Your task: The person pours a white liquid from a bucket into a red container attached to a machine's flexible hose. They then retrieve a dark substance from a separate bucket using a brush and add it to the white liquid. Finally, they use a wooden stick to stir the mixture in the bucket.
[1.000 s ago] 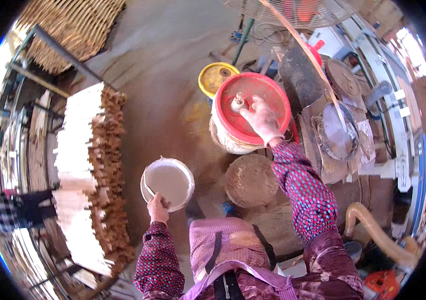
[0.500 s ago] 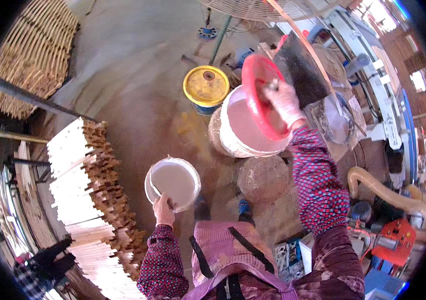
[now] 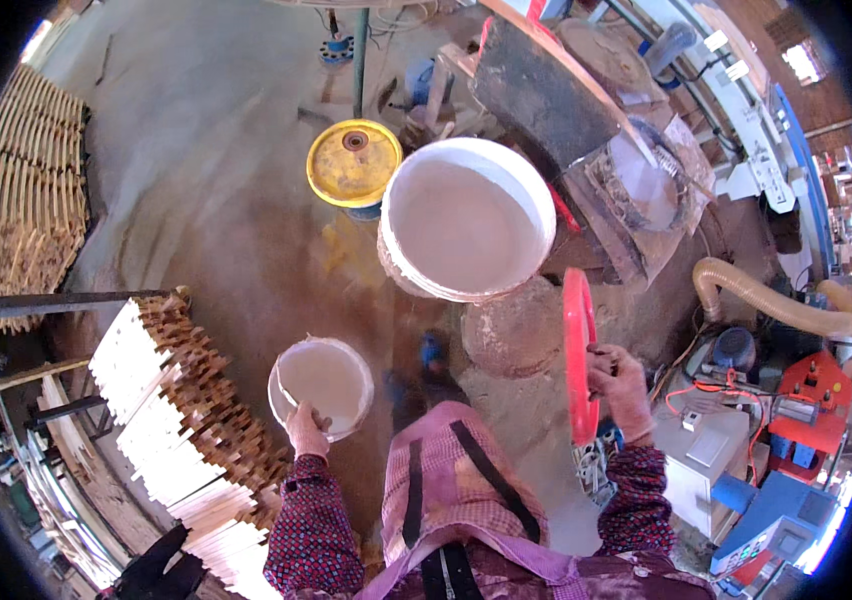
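Note:
My left hand (image 3: 309,430), in a pale glove, grips the handle at the rim of a small white bucket (image 3: 371,385), whose inside looks pale and whitish. On the other side my right hand (image 3: 623,392), also gloved, is closed on a round red lid (image 3: 578,355) that it holds upright, edge toward me. Ahead stands a large white bucket (image 3: 549,200), uncovered, with a pale greyish-white content. The lid is apart from this bucket, to its near right.
A bucket with a yellow lid (image 3: 354,165) stands beyond the large one. Stacked wood strips (image 3: 196,400) lie at the left. Near the right are a dark board (image 3: 546,95), a beige hose (image 3: 776,290), a red machine (image 3: 811,405) and a round, crusted lump (image 3: 513,330).
My right hand has drawn the red lid away from above the large bucket, back toward me and down to the right. My left hand still holds the small bucket.

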The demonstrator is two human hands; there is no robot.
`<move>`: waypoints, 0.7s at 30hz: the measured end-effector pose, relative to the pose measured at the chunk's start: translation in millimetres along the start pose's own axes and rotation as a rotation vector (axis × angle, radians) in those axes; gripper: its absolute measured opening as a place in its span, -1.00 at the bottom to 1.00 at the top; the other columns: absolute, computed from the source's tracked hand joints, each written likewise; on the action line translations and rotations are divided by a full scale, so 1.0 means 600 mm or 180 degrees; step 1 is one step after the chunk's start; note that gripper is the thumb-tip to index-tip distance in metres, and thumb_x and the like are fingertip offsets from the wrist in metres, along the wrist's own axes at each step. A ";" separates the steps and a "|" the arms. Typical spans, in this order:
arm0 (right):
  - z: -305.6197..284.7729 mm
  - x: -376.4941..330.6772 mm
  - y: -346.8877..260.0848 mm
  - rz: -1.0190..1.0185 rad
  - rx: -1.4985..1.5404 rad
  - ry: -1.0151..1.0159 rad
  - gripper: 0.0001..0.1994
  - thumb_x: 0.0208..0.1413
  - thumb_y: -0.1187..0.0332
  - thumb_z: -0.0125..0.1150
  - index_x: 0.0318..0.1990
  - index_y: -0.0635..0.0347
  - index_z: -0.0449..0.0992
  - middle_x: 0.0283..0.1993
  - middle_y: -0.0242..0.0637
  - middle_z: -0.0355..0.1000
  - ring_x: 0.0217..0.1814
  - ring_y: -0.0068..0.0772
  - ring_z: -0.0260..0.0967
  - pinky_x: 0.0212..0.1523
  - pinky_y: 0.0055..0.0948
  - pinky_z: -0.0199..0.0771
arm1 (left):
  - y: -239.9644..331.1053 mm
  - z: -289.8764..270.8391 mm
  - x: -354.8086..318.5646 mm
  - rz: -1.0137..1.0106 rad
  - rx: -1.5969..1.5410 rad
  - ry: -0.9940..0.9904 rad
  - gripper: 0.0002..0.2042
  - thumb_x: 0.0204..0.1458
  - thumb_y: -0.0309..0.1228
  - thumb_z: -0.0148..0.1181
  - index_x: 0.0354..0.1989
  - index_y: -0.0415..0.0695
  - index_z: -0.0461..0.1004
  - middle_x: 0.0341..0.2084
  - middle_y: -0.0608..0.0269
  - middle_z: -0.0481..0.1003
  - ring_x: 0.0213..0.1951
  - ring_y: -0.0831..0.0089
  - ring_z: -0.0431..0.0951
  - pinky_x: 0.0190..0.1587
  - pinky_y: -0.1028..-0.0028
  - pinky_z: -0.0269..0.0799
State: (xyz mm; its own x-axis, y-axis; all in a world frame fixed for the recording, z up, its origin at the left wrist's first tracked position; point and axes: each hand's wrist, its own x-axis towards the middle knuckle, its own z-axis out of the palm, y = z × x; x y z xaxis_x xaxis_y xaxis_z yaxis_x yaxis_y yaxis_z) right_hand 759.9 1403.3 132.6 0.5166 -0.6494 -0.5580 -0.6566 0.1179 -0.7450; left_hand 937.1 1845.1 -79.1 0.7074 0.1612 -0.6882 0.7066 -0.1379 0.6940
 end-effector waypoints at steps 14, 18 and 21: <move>0.040 0.370 0.464 -0.0814 -0.2912 -0.0001 -0.82 0.06 0.28 0.15 -0.28 0.18 0.49 -0.45 -0.24 0.44 -0.40 -0.20 0.44 -0.38 -0.33 0.44 | 0.015 0.129 0.102 -0.0318 -0.0615 -0.0076 -0.89 -0.10 -0.49 0.21 -0.43 -0.13 0.39 -0.53 0.37 0.37 -0.48 0.51 0.41 -0.44 0.44 0.41; 0.061 0.306 0.161 0.0508 0.1051 0.0575 -0.81 0.16 0.29 0.10 -0.17 0.21 0.44 -0.36 -0.40 0.42 -0.40 -0.57 0.39 -0.40 -0.62 0.44 | 0.046 0.171 0.103 -0.0691 -0.0996 0.0495 -0.89 0.07 -0.34 0.09 -0.37 -0.08 0.33 -0.55 0.39 0.27 -0.55 0.54 0.33 -0.41 0.34 0.47; 0.028 0.325 0.037 -0.0801 0.0481 0.1086 -0.72 0.15 0.31 0.12 -0.07 0.30 0.42 -0.15 -0.24 0.43 -0.22 -0.39 0.43 -0.24 -0.50 0.47 | 0.030 0.226 0.163 -0.0656 -0.1130 0.0320 -0.87 0.05 -0.34 0.11 -0.37 -0.11 0.34 -0.56 0.39 0.29 -0.56 0.56 0.33 -0.46 0.40 0.48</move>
State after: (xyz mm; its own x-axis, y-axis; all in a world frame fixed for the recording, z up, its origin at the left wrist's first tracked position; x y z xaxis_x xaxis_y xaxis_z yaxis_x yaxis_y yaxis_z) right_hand 855.6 1292.0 1.1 0.4224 -0.8796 -0.2190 -0.4329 0.0165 -0.9013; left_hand 1021.4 1725.7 -162.4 0.5343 0.2471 -0.8084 0.7710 0.2495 0.5859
